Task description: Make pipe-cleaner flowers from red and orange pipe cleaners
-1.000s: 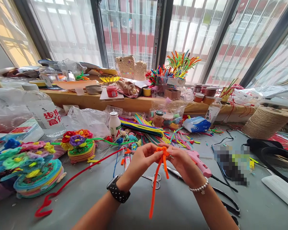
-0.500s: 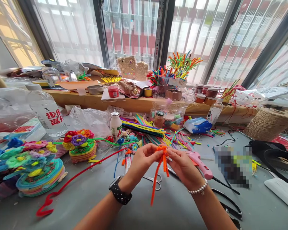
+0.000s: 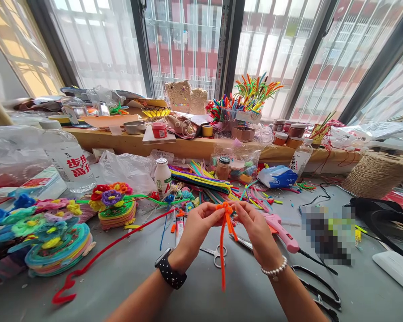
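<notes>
Between both hands, above the grey table, is an orange pipe-cleaner piece (image 3: 223, 223) with a looped top and ends hanging down, one much longer. My left hand (image 3: 198, 230), with a dotted watch band at the wrist, pinches the loops from the left. My right hand (image 3: 257, 230), with a beaded bracelet, has its thumb and fingers closed on the right side of the same piece. Small scissors (image 3: 217, 256) lie below and behind the hanging strand. A pink glue gun (image 3: 282, 235) rests just right of my right hand.
Pipe-cleaner flowers (image 3: 110, 197) and a long red pipe cleaner (image 3: 97, 259) lie at the left. Behind the hands are a white bottle (image 3: 162, 176), loose pipe cleaners (image 3: 201, 179) and a jar (image 3: 223, 168). A twine spool (image 3: 379, 172) and black-framed glasses (image 3: 322, 286) are at the right.
The orange piece has turned slightly, and its long strand now hangs nearly straight down instead of slanting left. My right fingers have shifted a little on the loops.
</notes>
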`<state>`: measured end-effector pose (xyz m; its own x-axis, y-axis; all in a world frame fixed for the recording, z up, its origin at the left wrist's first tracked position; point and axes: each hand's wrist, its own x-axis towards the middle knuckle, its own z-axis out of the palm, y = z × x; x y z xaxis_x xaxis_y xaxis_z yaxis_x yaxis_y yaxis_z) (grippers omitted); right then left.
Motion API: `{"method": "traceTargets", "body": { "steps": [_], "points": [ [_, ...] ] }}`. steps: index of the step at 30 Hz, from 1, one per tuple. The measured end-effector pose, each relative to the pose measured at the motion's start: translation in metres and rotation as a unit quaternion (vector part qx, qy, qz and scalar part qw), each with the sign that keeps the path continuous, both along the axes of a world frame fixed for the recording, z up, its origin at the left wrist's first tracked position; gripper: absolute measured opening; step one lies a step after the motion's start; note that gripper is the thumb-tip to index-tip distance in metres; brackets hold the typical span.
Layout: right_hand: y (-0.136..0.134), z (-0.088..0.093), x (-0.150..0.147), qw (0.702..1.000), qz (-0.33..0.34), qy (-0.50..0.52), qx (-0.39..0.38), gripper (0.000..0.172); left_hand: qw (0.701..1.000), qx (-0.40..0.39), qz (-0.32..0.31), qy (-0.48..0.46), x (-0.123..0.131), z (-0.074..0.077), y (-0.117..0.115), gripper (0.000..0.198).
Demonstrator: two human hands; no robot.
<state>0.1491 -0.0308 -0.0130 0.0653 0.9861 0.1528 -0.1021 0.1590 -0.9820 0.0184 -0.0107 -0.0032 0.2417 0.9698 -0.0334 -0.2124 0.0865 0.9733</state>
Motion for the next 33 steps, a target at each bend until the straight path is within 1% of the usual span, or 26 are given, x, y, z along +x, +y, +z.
{"method": "traceTargets", "body": {
  "steps": [2,5,7,9,11,14,16,18,21,24,27,30,33],
  "points": [
    [-0.002,0.003,0.0,0.993,-0.037,-0.109,0.03,0.027,1.0,0.0,0.023,0.0,-0.001,-0.001,0.002,0.02],
    [-0.007,0.007,-0.002,0.965,-0.05,-0.249,0.068,0.023,0.999,0.007,0.04,0.006,-0.002,-0.002,0.003,0.021],
    [-0.009,0.008,-0.004,0.943,-0.064,-0.313,0.097,0.019,0.999,0.004,0.036,0.002,-0.002,-0.003,0.004,0.02],
    [-0.01,0.006,-0.005,0.928,-0.08,-0.346,0.115,0.014,1.0,-0.005,0.027,-0.01,-0.003,-0.003,0.004,0.019],
    [-0.009,0.004,-0.003,0.926,-0.09,-0.348,0.119,0.013,0.999,-0.022,0.016,-0.018,-0.003,-0.003,0.005,0.019],
    [-0.007,0.003,0.001,0.934,-0.094,-0.325,0.114,0.017,0.999,-0.039,-0.015,-0.013,-0.006,-0.002,0.007,0.024],
    [-0.005,0.004,0.004,0.934,-0.095,-0.324,0.114,0.017,0.999,-0.028,-0.043,0.002,-0.009,-0.001,0.008,0.029],
    [-0.005,0.005,0.005,0.928,-0.091,-0.341,0.121,0.016,0.998,-0.005,-0.058,0.029,-0.011,-0.001,0.009,0.03],
    [-0.005,0.006,0.005,0.913,-0.078,-0.376,0.139,0.016,0.995,0.018,-0.062,0.077,-0.013,0.0,0.01,0.027],
    [-0.006,0.006,0.003,0.906,-0.069,-0.39,0.149,0.017,0.993,0.02,-0.059,0.098,-0.013,0.0,0.012,0.023],
    [-0.007,0.005,0.001,0.91,-0.064,-0.382,0.152,0.018,0.993,0.032,-0.044,0.1,-0.013,0.0,0.013,0.02],
    [-0.007,0.006,0.0,0.918,-0.059,-0.367,0.137,0.021,0.992,0.047,-0.042,0.106,-0.013,0.0,0.012,0.019],
    [-0.007,0.007,-0.001,0.922,-0.062,-0.363,0.117,0.027,0.987,0.063,-0.073,0.131,-0.013,0.0,0.011,0.018]
  ]
}}
